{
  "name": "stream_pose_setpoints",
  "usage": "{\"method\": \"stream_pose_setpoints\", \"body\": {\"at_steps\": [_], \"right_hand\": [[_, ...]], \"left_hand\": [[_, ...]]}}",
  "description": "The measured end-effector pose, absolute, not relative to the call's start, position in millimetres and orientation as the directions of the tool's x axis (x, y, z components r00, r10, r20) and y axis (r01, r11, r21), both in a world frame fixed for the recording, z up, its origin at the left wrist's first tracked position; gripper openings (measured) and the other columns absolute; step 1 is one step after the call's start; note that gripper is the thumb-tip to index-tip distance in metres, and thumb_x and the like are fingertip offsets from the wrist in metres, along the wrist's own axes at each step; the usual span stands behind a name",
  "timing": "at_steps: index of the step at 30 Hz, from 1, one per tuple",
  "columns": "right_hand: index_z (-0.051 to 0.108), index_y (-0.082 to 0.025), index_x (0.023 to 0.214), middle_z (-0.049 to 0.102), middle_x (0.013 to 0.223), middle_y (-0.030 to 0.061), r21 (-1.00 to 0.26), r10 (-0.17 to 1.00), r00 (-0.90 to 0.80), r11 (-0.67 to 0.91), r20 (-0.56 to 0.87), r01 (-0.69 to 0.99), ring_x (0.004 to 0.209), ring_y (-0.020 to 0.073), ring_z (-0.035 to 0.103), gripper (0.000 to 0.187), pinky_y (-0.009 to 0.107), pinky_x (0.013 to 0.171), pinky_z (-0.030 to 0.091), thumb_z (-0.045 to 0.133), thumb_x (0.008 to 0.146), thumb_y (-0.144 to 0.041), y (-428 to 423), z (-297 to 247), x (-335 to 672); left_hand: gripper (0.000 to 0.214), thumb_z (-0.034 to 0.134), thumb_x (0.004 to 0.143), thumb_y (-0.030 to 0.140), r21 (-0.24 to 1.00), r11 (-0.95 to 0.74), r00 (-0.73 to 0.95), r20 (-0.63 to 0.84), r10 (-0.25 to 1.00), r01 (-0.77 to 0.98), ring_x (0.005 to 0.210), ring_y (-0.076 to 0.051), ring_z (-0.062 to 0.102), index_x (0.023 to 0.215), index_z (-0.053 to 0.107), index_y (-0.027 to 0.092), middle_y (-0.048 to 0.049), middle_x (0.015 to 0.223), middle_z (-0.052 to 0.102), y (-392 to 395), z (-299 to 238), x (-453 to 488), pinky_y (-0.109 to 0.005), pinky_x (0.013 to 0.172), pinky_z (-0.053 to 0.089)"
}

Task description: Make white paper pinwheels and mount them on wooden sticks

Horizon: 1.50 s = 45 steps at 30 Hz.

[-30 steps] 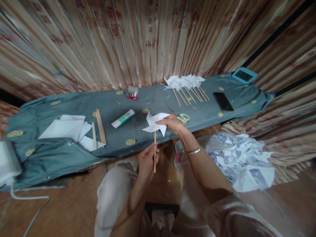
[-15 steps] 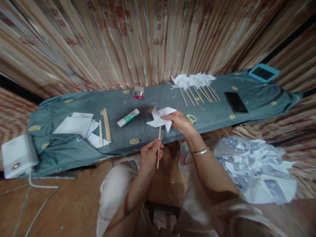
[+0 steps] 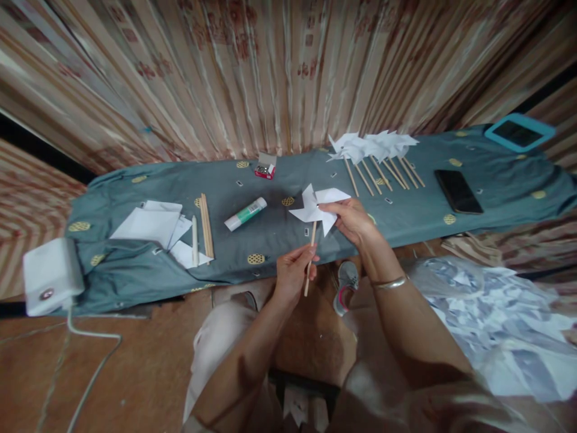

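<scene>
A white paper pinwheel (image 3: pixel 309 207) on a thin wooden stick (image 3: pixel 314 233) is held between my hands, above the near edge of the cloth. My left hand (image 3: pixel 294 269) pinches the stick's lower half, its end poking out below the fingers. At the pinwheel's centre my right hand (image 3: pixel 354 218) grips the paper, thumb or finger at a small dark spot. Beyond my hands lies a glue stick (image 3: pixel 246 214) with a green label. Farther back, a small red box (image 3: pixel 265 171) stands open with small metal pieces inside.
Several finished pinwheels (image 3: pixel 374 150) lie in a row at the back right, near a black phone (image 3: pixel 458 191) and a blue-framed tablet (image 3: pixel 520 132). Paper sheets (image 3: pixel 146 224), a white pen-like stick (image 3: pixel 195 240) and bare sticks (image 3: pixel 206 225) lie left, beside a white corded box (image 3: pixel 51 276). A bag of paper scraps (image 3: pixel 491 313) sits right.
The whole scene has shifted with the head's turn, mostly rightward in view. Both hands keep their hold on the pinwheel, with little change in pose.
</scene>
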State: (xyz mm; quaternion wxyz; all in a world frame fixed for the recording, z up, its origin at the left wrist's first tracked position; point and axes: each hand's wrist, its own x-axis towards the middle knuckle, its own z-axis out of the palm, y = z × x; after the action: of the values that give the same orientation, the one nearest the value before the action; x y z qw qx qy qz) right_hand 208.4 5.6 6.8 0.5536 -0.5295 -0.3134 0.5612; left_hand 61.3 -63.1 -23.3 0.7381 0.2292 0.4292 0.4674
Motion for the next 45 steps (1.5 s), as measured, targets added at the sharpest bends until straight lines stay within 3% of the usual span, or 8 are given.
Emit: {"method": "stream_pose_setpoints", "body": {"at_steps": [6,12,23,29,45], "right_hand": [[0.074,-0.014,0.067,0.076,0.066,0.0049,-0.937,0.945,0.226,-0.158,-0.235,-0.311,0.065,0.0192,0.071,0.020,0.028,0.064,0.055,0.082,0.050,-0.021,12.9,5.0,202.5],[0.074,-0.014,0.071,0.076,0.068,0.0050,-0.935,0.941,0.251,-0.136,-0.225,-0.328,0.073,0.0214,0.073,0.017,0.030,0.072,0.057,0.079,0.054,-0.015,18.3,2.4,200.5],[0.074,-0.017,0.066,0.076,0.067,0.0029,-0.942,0.935,0.291,-0.108,-0.205,-0.317,0.067,0.0203,0.072,0.011,0.032,0.071,0.060,0.076,0.055,-0.014,12.8,4.7,201.8],[0.074,-0.014,0.068,0.076,0.068,0.0053,-0.934,0.929,0.305,-0.097,-0.209,-0.343,0.069,0.0220,0.072,0.016,0.034,0.073,0.059,0.078,0.053,-0.016,13.1,1.4,200.5],[0.068,-0.018,0.061,0.074,0.063,0.0033,-0.921,0.922,0.309,-0.108,-0.233,-0.374,0.082,0.0266,0.073,0.023,0.038,0.082,0.057,0.084,0.046,-0.026,9.4,-0.7,194.0]], "left_hand": [[0.043,0.090,0.048,0.043,0.742,0.460,0.205,-0.415,0.887,-0.487,0.032,-0.005,0.044,0.076,0.077,0.012,0.0014,0.053,0.062,-53.2,-22.9,58.0,-0.020,0.034,0.025],[0.045,0.087,0.051,0.045,0.763,0.460,0.213,-0.409,0.888,-0.454,0.034,-0.004,0.043,0.079,0.077,0.011,0.0001,0.055,0.063,-48.2,-24.3,57.5,-0.021,0.035,0.027],[0.042,0.085,0.055,0.044,0.777,0.468,0.227,-0.410,0.884,-0.421,0.035,-0.005,0.045,0.081,0.077,0.012,0.0006,0.056,0.063,-48.7,-24.8,57.7,-0.021,0.036,0.028],[0.043,0.086,0.055,0.044,0.783,0.461,0.226,-0.402,0.887,-0.418,0.035,-0.005,0.046,0.081,0.077,0.012,-0.0004,0.057,0.064,-47.4,-26.7,56.5,-0.021,0.036,0.030],[0.041,0.086,0.055,0.044,0.834,0.427,0.184,-0.386,0.904,-0.349,0.034,-0.006,0.046,0.080,0.078,0.012,-0.0003,0.055,0.064,-47.4,-28.5,53.3,-0.020,0.035,0.030]]}}
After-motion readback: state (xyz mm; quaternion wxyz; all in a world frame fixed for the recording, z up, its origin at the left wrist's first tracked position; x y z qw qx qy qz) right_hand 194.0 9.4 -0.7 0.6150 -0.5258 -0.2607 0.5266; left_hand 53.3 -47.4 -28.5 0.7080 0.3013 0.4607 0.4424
